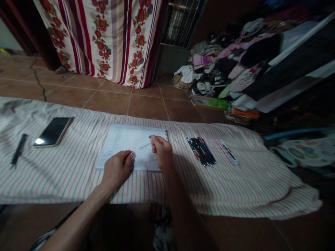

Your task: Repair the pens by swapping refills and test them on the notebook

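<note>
The person's right hand (162,151) is closed in a pinch around what looks like a thin white pen (143,142), though the dim light makes it hard to be sure. Its tip is over a spiral-bound notebook (115,139), which lies open on a striped cloth (65,181) spread low in front of the person. The left hand (117,169) rests curled on the notebook's lower edge; whether it grips anything, I cannot tell. To the left lie a smartphone (53,131) and a black pen (19,150). To the right of the notebook sit a bundle of pens (201,151) and a pink ruler (227,152). Beyond the cloth, a heap of clothes (230,59) lies on the tile floor (149,104).
</note>
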Motion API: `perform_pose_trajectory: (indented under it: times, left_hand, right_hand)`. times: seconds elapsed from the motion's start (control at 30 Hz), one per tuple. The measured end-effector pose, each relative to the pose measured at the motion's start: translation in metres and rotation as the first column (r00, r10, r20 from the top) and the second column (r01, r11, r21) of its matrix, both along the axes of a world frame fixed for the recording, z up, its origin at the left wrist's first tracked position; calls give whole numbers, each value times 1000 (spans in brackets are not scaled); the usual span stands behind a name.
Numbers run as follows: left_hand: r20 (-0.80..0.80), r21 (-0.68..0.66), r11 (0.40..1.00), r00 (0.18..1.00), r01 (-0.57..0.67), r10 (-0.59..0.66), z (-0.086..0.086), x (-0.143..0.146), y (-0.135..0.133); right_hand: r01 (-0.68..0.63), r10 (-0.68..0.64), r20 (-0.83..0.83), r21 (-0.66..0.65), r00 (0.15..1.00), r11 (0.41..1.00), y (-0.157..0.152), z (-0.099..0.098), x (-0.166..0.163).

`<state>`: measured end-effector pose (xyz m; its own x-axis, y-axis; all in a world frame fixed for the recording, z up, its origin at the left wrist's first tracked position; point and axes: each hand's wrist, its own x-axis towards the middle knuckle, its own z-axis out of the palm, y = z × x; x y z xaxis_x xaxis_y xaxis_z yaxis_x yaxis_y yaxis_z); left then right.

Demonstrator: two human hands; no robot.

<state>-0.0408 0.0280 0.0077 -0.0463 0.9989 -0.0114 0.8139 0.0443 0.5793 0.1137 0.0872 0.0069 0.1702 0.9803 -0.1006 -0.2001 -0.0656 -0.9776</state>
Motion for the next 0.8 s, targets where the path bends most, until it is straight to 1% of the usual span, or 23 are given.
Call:
perform_pose_trajectory:
  times: [0.07, 0.13, 0.2, 0.27, 0.4, 0.53, 0.7, 0.8]
  left_hand:
    - [-44, 6, 1000, 999, -1, 1, 0, -1, -1]
    - [-78, 15, 1000, 997, -7, 8, -1, -2, -1]
    - [-106, 34, 999, 994, -9, 13, -2, -4, -1]
    - [-136, 55, 998, 991, -10, 17, -3, -5, 0]
    - [-181, 85, 996, 983, -2, 17, -4, -8, 0]
    - [-192, 119, 993, 981, 26, -3, -5, -11, 1]
    - [-200, 132, 990, 980, 51, -24, -6, -13, 1]
    - [-202, 113, 993, 979, 38, -14, -4, -13, 2]
  right_hand:
    - [69, -69, -25, 17, 997, 997, 3, 0, 7]
    - [123, -122, -14, 29, 992, 992, 5, 0, 13]
    - [149, -149, 16, 41, 989, 988, 6, -1, 18]
    - [145, -147, 50, 44, 988, 988, 6, -2, 20]
    - [81, -83, 114, 17, 990, 997, 6, -6, 16]
    - [13, -10, 186, -13, 982, 1000, 5, -10, 10]
    - [-90, 103, 340, -53, 935, 995, 3, -16, 3]
    - [-135, 153, 373, -74, 915, 988, 2, -18, -2]
